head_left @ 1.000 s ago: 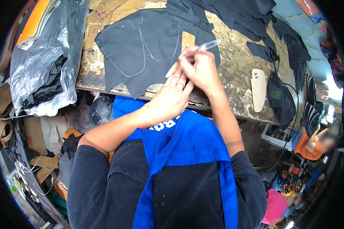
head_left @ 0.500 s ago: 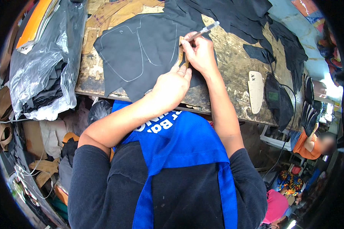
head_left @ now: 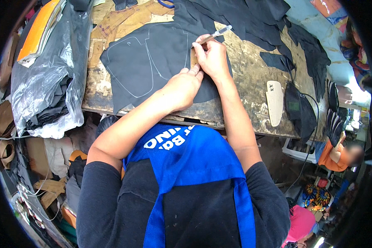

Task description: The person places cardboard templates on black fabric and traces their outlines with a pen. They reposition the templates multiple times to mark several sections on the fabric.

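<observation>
A black leather-like sheet [head_left: 130,68] with pale drawn outlines lies on the worn wooden table. On its right part rests a tan flat template [head_left: 194,58], mostly hidden beneath my hands. My left hand [head_left: 182,88] lies over the template's near end, fingers stretched and pressing down. Just beyond it, my right hand [head_left: 212,58] pinches a slim clear-and-white pen [head_left: 221,31], whose rear end points up and right. The pen's tip is hidden behind the fingers.
A pale template [head_left: 274,103] lies on the table [head_left: 248,80] at right, beside a dark pouch-like piece [head_left: 299,109] and a cable. More black sheets [head_left: 252,20] cover the far side. Left stands a clear plastic bag [head_left: 33,91] of black scraps. People sit at lower right.
The view has shifted slightly. My left hand has slid a little away from me along the template, and my right hand a little left. Less of the template shows now.
</observation>
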{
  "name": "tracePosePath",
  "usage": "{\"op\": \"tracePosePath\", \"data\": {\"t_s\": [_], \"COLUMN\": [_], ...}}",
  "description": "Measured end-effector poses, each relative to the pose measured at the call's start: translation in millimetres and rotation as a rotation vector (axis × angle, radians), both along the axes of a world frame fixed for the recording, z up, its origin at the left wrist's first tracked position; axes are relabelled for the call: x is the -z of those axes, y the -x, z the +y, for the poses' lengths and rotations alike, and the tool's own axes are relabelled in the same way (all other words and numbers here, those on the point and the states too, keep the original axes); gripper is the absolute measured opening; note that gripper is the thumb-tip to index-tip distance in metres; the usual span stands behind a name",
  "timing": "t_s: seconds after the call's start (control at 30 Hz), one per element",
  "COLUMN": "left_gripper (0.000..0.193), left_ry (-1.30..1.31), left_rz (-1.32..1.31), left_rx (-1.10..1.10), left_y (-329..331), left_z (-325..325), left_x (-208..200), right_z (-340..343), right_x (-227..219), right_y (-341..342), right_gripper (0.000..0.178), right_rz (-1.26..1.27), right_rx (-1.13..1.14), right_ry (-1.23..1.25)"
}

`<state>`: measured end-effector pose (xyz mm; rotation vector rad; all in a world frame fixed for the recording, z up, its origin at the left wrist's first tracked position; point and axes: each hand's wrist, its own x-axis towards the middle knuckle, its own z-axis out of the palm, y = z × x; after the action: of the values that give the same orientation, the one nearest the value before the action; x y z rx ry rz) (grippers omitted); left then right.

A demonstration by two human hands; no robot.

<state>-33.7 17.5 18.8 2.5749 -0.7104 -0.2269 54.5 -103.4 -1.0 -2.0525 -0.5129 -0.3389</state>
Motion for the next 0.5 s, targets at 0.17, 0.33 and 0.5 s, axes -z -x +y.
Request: {"op": "tracePosePath", "data": {"t_s": [0.17,0.33,0.5], "left_gripper": [0.066,0.062,0.064], "left_ry": [-0.021,0.101,-0.041], "left_rz": [0.192,0.23,0.185], "left_rx": [0.056,0.025,0.016], "left_y": [-16.7,-22.3,-25.6], "left_z": [3.9,7.4,14.8], "left_x": [-2.8,-6.0,-16.3], "right_z": [1.1,5.3,-7.3], "right_x": [6.1,8.1,-0.5], "right_y": [-1.9,-4.8,2.6], "right_gripper": [0.007,0.008,0.011], "right_rz": [0.018,-0.003,-0.044], "right_rx": [0.043,0.073,0.088], "right_ry": [-0.003,-0.063,0.037]}}
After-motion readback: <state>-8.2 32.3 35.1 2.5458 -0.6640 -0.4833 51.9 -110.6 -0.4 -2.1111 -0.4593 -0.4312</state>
